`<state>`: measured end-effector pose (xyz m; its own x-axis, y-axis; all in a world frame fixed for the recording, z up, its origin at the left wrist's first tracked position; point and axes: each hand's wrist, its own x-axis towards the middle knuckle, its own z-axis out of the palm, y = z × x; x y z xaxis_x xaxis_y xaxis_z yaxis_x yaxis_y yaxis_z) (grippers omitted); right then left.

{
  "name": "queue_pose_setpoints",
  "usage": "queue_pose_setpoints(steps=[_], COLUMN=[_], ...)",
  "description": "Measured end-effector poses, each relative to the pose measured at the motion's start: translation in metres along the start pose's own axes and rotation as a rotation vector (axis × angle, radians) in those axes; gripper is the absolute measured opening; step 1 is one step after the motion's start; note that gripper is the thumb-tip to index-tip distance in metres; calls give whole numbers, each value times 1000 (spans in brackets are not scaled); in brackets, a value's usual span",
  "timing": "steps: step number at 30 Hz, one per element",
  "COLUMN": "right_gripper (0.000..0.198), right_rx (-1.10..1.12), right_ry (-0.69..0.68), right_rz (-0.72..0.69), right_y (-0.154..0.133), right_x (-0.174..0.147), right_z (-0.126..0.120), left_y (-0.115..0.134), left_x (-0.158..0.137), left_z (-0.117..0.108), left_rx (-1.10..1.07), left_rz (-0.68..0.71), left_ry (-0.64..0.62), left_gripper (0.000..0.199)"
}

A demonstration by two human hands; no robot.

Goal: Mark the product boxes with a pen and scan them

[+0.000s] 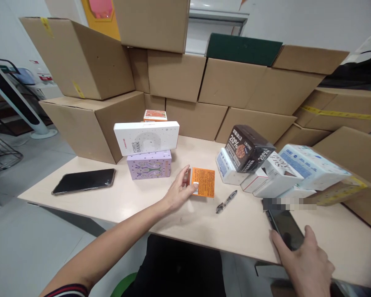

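My left hand grips the orange box, my right hand the smartphone; power-bank box already stacked, pen loose!

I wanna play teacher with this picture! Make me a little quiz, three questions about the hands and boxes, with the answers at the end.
1. Pick one. What is the left hand holding?
a) the black box
b) the orange box
c) the pen

2. True or false: the right hand is empty.

3. Fill in the missing word printed on the white box just above the purple box: ____ BANK.

Key:
1. b
2. False. It grips a dark phone by its sides.
3. POWER
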<state>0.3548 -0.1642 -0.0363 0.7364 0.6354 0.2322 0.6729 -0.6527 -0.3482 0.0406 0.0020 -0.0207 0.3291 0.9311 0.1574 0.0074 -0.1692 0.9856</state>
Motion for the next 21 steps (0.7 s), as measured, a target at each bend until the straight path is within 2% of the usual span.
queue_pose_setpoints(steps=[4, 7, 11, 17, 21], right_gripper=[109, 100, 89, 84, 82], right_rx=[349, 589, 826, 786, 740], right_ry=[53, 40, 43, 284, 348], right_rz=[-85, -144, -327, -497, -561], right_y=[-25, -57, -101, -145, -160], right_x=[-38, -69, -97, -104, -97], right_z=[4, 11, 26, 39, 40], left_y=[-1, 0, 1, 3, 3], left_x=[0, -1, 0, 8, 15], left_z=[1, 2, 1, 1, -1], left_rx=[27, 72, 168, 167, 156], left_rz=[32, 84, 171, 173, 161], left_ry=[7, -3, -24, 9, 39], left_gripper=[86, 85, 79, 74, 72])
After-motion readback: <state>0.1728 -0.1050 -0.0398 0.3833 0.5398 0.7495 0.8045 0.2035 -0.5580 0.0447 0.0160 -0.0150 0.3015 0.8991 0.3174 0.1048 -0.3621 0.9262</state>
